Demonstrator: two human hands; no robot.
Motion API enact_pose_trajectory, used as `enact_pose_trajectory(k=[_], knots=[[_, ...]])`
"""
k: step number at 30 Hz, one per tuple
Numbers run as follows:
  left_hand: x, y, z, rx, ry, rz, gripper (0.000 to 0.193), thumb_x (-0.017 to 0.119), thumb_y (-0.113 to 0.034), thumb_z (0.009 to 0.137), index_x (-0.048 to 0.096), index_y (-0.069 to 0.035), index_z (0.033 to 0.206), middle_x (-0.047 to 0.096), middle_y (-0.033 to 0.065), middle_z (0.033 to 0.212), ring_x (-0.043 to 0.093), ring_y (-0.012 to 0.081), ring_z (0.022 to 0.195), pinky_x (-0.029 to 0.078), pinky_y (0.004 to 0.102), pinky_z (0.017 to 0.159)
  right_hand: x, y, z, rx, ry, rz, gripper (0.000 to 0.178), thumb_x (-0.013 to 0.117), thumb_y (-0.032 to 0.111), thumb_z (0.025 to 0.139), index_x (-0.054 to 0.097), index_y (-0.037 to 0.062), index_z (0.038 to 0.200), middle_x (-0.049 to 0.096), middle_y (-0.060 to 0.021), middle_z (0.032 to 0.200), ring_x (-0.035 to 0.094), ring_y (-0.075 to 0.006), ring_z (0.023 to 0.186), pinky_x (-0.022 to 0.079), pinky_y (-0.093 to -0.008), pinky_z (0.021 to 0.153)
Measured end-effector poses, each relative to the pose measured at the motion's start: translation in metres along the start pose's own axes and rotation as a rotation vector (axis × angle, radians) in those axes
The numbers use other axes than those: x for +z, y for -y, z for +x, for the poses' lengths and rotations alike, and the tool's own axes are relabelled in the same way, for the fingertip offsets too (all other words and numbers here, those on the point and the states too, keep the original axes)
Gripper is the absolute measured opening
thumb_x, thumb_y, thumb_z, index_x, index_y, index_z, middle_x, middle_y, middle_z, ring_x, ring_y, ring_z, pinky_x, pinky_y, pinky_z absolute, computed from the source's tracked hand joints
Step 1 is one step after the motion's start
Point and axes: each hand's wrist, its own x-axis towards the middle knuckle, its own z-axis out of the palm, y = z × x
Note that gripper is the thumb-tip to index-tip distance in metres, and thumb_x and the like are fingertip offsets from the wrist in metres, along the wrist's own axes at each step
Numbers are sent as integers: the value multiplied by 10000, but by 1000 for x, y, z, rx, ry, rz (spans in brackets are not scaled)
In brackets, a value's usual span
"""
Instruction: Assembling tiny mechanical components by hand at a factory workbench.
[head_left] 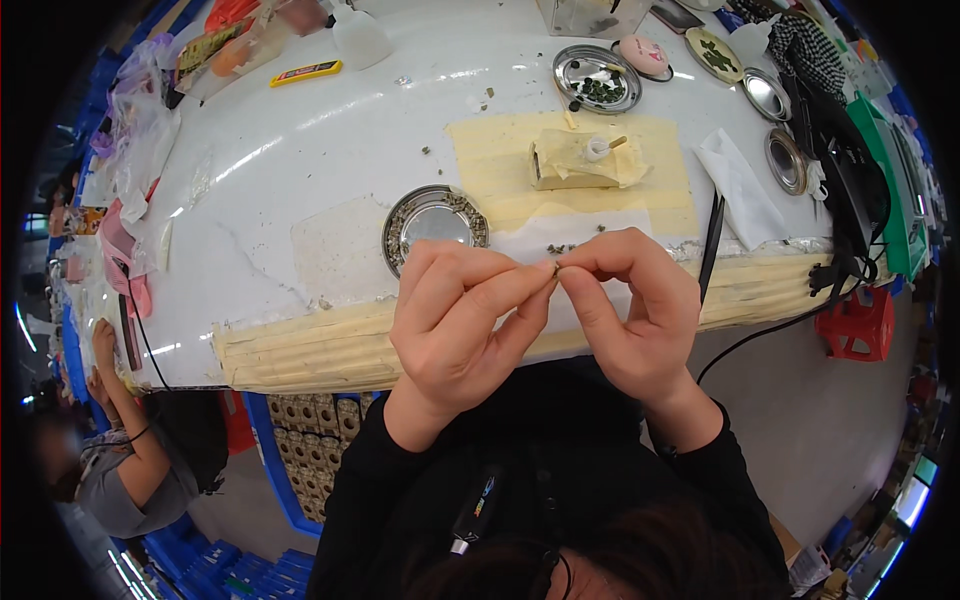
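Observation:
My left hand (462, 318) and my right hand (635, 305) meet fingertip to fingertip over the table's front edge. Both pinch one tiny dark piece (556, 269) between them; it is too small to name. Just behind my left hand, a round metal dish (436, 222) holds many small greyish-brown pieces around its inner rim. A few more small pieces (560, 249) lie on the white sheet (530, 240) beyond my fingertips. Farther back, a tape-covered block (560, 165) carries a small white bottle (597, 149) and a short stick.
Yellowish tape pads the table's front edge (300, 350). At the back right stands a metal plate (610, 103) with dark green pieces, near a white tissue (740, 185) and more metal dishes (787, 160). A red stool (858, 325) is at right. Another person (140, 470) sits at left.

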Motion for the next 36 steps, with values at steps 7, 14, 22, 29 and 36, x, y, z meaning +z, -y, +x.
enact_pose_trajectory(k=[7,14,22,29,36], knots=[[-5,3,0,-54,40,-159,322,809,46,609,743,-68,903,636,15,784,557,178,698,425,284,610,-8,0,-1,489,208,631,103,588,83,969,602,-20,965,649,-40,850,624,-78,746,522,-228,680],[-4,2,0,-89,26,-169,308,794,56,626,743,-66,903,643,19,799,558,179,701,425,284,610,-3,0,-5,446,145,650,104,612,85,957,605,-18,950,650,-38,853,613,-72,742,519,-228,682],[1,-1,-1,11,5,58,293,771,81,610,720,-40,872,637,34,793,556,199,706,417,293,618,5,-8,4,-428,-66,-350,113,731,-26,789,656,3,869,638,-100,789,638,-178,686,495,-257,570],[-5,3,0,-17,52,-88,320,791,49,609,738,-57,906,642,22,812,565,193,715,439,291,611,-1,1,-4,364,91,418,73,642,51,922,614,-17,922,655,-67,841,638,-119,733,524,-241,657],[-6,2,0,-48,33,-144,312,790,49,610,734,-58,898,641,22,796,565,190,704,439,289,607,-2,2,-3,464,139,634,76,609,52,944,601,-21,928,658,-60,851,632,-100,756,521,-237,694]])
